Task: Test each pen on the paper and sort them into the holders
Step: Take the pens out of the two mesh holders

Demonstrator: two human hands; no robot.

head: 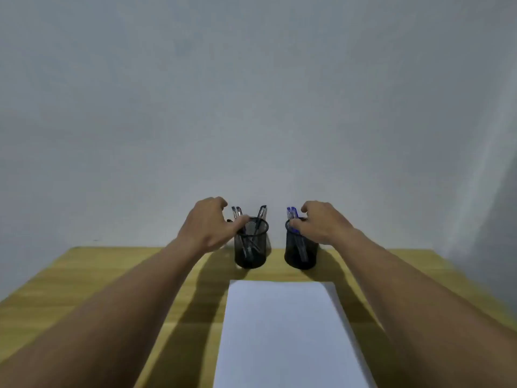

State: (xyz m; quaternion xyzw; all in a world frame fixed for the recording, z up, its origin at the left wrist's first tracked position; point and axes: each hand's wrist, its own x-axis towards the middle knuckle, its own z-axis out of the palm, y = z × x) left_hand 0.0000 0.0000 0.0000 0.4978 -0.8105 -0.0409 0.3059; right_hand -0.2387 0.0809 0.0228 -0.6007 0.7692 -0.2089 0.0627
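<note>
- Bench (92, 273) is meeting grey wall (251, 107); paper (282, 331) lying at 6 o'clock.
- At 12 o'clock, left hand (208, 225) is touching left holder (251, 247), right hand (321, 223) right holder (300, 250), pens (262, 213) inside; each grip unclear, cannot tell.

- Two black mesh holders: the left holder (251, 259) and the right holder (300, 259)
- At least three dark-capped pens (262, 211) stand in the left holder; blur and the left hand (212, 224) hide any more
- Two blue-capped pens (291, 212) show in the right holder, caps side by side
- One white sheet of paper (279, 331)
- Two hands, the left hand and the right hand (321, 225), one at each holder
- One wooden tabletop (98, 270)
</note>
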